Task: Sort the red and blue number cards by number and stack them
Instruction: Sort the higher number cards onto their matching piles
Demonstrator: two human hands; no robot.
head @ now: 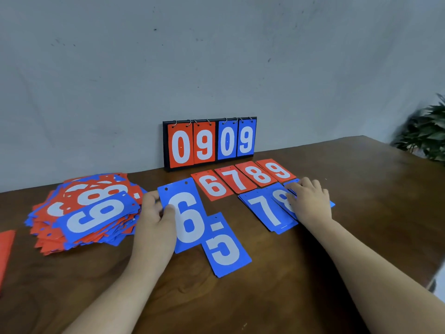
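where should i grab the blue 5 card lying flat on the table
Probably take the blue 5 card by its near right corner, coming from the right. It lies flat on the table, so fingers need a free edge to lift, and its far left side meets the blue 6 card pinched in the left hand.

We count four red cards [237, 180] in a row, four readable blue cards [185, 220], one mixed pile [84, 213], one scoreboard [209, 143], two hands [154, 213].
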